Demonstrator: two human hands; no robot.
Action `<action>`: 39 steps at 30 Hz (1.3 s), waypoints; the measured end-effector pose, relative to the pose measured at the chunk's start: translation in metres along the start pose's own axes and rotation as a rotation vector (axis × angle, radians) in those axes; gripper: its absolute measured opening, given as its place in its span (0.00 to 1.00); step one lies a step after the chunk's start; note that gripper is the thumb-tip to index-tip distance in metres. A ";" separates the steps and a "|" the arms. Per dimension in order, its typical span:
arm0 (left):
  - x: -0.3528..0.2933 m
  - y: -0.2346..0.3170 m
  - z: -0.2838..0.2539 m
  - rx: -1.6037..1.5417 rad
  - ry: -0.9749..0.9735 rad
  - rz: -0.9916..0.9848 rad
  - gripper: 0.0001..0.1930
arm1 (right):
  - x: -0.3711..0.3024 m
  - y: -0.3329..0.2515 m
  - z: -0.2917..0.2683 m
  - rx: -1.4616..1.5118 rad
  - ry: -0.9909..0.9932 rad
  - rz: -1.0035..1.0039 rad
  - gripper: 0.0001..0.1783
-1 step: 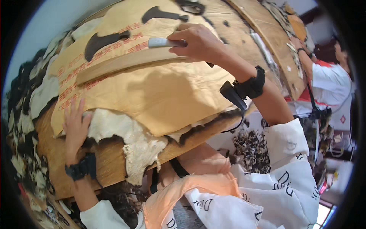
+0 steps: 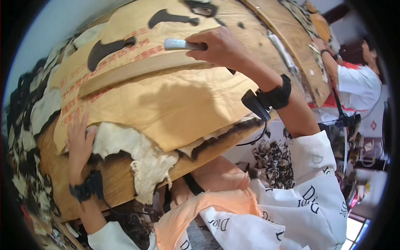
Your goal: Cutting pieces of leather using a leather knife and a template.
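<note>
A large yellow paper sheet (image 2: 183,121) with red print covers a pale hide (image 2: 143,166) on a wooden board (image 2: 54,179). My left hand (image 2: 80,135) lies flat on the sheet's near left edge, fingers spread. My right hand (image 2: 223,48) is closed round a short tool with a pale grey rounded end (image 2: 176,44). Its middle is hidden in my fingers, and a dark tip shows below the hand. Under that hand a wooden strip (image 2: 133,77) lies across the sheet. Beyond the strip are two black crescent-bladed knives, one at left (image 2: 102,53), one farther back (image 2: 166,18).
Fur and hide scraps (image 2: 25,133) are heaped along the left side. At the far edge lies a dark looped object (image 2: 203,7). Another person (image 2: 358,85) works at right by a wooden plank (image 2: 287,54). A pile of fur scraps (image 2: 273,164) sits below the board's right end.
The sheet, strip and knives appear slightly farther left in view, and the other person has shifted slightly too. My right hand keeps its grip on the tool; my left hand stays flat.
</note>
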State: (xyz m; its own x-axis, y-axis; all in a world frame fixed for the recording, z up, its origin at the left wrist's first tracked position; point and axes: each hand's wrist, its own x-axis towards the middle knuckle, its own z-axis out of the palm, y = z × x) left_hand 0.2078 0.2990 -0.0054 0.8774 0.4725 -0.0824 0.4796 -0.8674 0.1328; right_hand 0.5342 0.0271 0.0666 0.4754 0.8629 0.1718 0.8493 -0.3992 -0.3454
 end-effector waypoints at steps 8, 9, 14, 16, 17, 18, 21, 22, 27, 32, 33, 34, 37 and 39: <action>-0.002 0.117 -0.053 -0.352 0.133 0.169 0.22 | -0.103 0.057 -0.067 0.153 0.325 0.111 0.13; 0.002 0.144 -0.053 -0.351 0.135 0.183 0.22 | -0.115 0.064 -0.074 0.136 0.345 0.061 0.12; 0.023 0.277 -0.045 -0.797 0.072 0.438 0.28 | -0.143 0.061 -0.076 0.178 0.337 -0.263 0.13; 0.022 0.328 -0.043 -0.806 -0.028 0.561 0.32 | -0.158 0.050 -0.072 0.211 0.326 -0.391 0.16; 0.020 0.346 -0.034 -0.830 -0.006 0.654 0.32 | -0.163 0.045 -0.067 0.282 0.302 -0.452 0.17; 0.021 0.359 -0.018 -0.964 -0.111 0.645 0.29 | -0.168 0.042 -0.061 0.353 0.275 -0.513 0.17; 0.029 0.381 -0.001 -0.886 -0.128 0.716 0.23 | -0.180 0.047 -0.053 0.429 0.228 -0.588 0.15; 0.031 0.381 -0.003 -0.786 -0.131 0.713 0.18 | -0.180 0.055 -0.053 0.439 0.237 -0.592 0.15; 0.038 0.379 -0.017 -0.850 -0.161 0.418 0.06 | -0.155 0.121 -0.032 0.730 0.200 0.118 0.09; 0.034 0.374 -0.032 -0.922 -0.170 0.258 0.07 | -0.118 0.147 -0.021 0.683 -0.251 0.484 0.13; 0.033 0.373 -0.031 -0.928 -0.154 0.266 0.07 | -0.113 0.147 -0.018 0.631 -0.324 0.522 0.15; 0.031 0.371 -0.030 -0.938 -0.141 0.274 0.07 | -0.112 0.146 -0.016 0.630 -0.323 0.518 0.15; 0.029 0.364 -0.025 -0.932 -0.150 0.253 0.08 | -0.109 0.144 -0.011 0.653 -0.304 0.512 0.15; 0.029 0.361 -0.023 -0.938 -0.128 0.264 0.08 | -0.107 0.147 -0.008 0.726 -0.289 0.540 0.14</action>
State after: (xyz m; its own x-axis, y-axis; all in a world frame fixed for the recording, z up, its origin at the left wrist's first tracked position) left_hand 0.4067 0.0027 0.0627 0.9763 0.2133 -0.0362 0.1292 -0.4406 0.8884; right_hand 0.6097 -0.1264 0.0052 0.6042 0.7001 -0.3805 0.1345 -0.5603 -0.8173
